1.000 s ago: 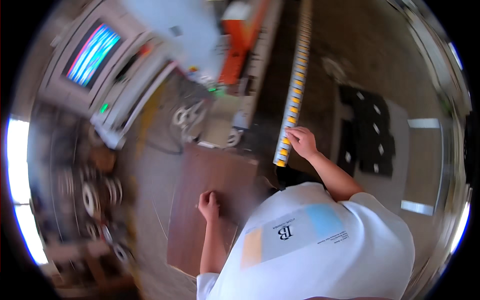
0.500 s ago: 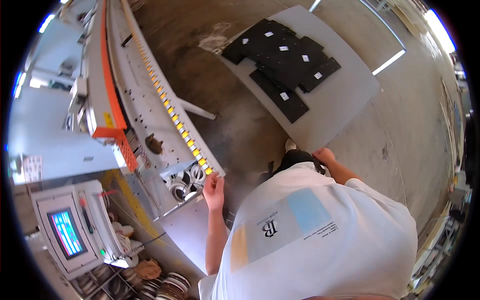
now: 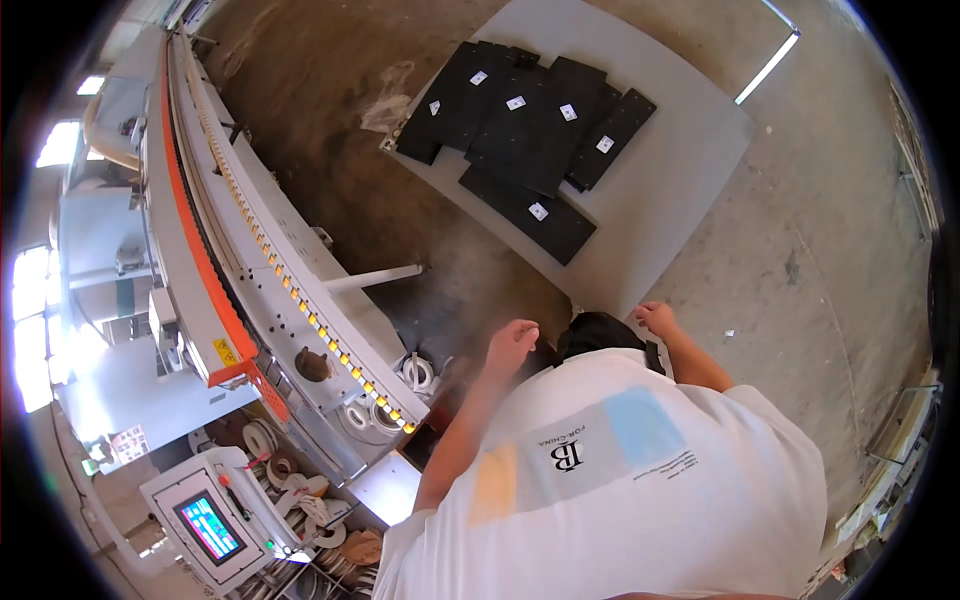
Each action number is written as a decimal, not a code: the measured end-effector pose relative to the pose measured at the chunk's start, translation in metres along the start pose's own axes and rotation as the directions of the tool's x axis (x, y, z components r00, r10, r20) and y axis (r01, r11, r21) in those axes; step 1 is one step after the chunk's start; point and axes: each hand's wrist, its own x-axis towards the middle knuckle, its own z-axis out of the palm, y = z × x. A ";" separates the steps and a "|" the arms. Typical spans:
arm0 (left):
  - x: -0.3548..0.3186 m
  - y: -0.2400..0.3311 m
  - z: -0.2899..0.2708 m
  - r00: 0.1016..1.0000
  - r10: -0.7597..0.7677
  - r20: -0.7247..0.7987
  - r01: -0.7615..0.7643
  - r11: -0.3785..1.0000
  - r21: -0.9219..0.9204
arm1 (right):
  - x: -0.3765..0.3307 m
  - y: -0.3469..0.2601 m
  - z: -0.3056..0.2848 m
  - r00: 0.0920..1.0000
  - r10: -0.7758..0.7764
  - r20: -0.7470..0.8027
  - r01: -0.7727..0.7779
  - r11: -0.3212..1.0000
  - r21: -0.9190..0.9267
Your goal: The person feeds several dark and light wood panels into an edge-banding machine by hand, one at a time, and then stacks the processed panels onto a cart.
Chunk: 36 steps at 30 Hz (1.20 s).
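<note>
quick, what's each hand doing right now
left hand: loosely curled, holding nothing visible
right hand: near the grey board, grip cannot be told

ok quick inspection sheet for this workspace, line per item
surface: concrete floor, with a grey board lying flat on it
job's things: black panels with small white labels, stacked on the board
clutter: tape rolls under the machine
hands: left hand and right hand both raised and empty; fingers loosely open
cables: nothing seen
surroundings: long machine with orange rail at left; control screen lit
</note>
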 end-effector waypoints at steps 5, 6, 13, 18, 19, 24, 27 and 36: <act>0.095 0.006 -0.011 0.970 -0.188 0.152 0.189 0.982 0.010 | 0.002 0.003 0.004 0.998 0.052 -0.018 -0.050 0.992 0.118; 0.121 0.002 -0.011 0.958 -0.245 0.150 0.248 0.969 -0.002 | -0.006 -0.008 0.007 0.996 0.085 -0.023 -0.081 0.986 0.146; 0.346 -0.045 0.009 0.885 -0.412 0.216 0.457 0.858 -0.234 | -0.083 0.016 0.018 0.961 0.268 -0.072 -0.231 0.918 0.322; 0.468 -0.054 0.048 0.889 -0.430 0.155 0.445 0.737 -0.509 | -0.182 0.041 0.042 0.802 0.597 -0.021 -0.475 0.660 0.582; 0.490 -0.064 0.050 0.885 -0.438 0.161 0.454 0.731 -0.509 | -0.188 0.033 0.043 0.769 0.639 0.011 -0.524 0.620 0.585; 0.531 -0.067 0.061 0.762 -0.648 0.000 0.355 0.418 -0.836 | -0.212 0.034 0.057 0.775 0.629 -0.059 -0.613 0.772 0.169; 0.513 -0.020 0.061 0.735 -0.678 0.029 0.381 0.376 -0.845 | -0.210 0.040 0.079 0.770 0.635 -0.055 -0.609 0.758 0.232; 0.437 0.088 0.006 0.973 -0.202 0.110 0.205 0.548 -0.811 | -0.168 0.041 0.056 0.875 0.477 -0.088 -0.457 0.872 0.175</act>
